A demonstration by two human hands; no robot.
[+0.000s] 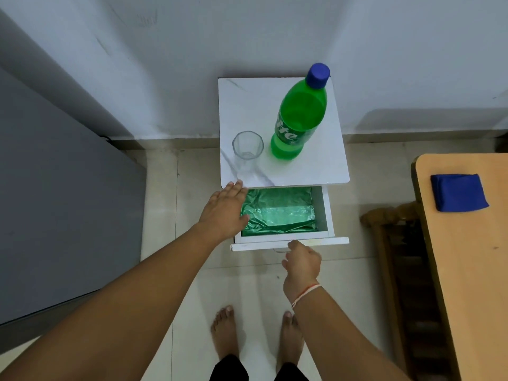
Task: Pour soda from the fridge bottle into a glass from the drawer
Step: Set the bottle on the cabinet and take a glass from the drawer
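Note:
A green soda bottle (298, 114) with a blue cap stands upright on the white cabinet top (302, 169). An empty clear glass (247, 146) stands to its left, near the front left corner. Below, the drawer (325, 207) is pulled out, lined with shiny green foil (283, 213). My left hand (224, 210) hovers flat and open over the drawer's left edge, fingertips just below the cabinet top and short of the glass. My right hand (302, 261) is curled at the small handle on the drawer front (258, 246).
A grey fridge (55, 202) fills the left side. At the right is a wooden table (472, 270) with a folded blue cloth (457, 191) and a carved wooden chair (390, 243) beside it. My bare feet stand on the tiled floor (255, 292).

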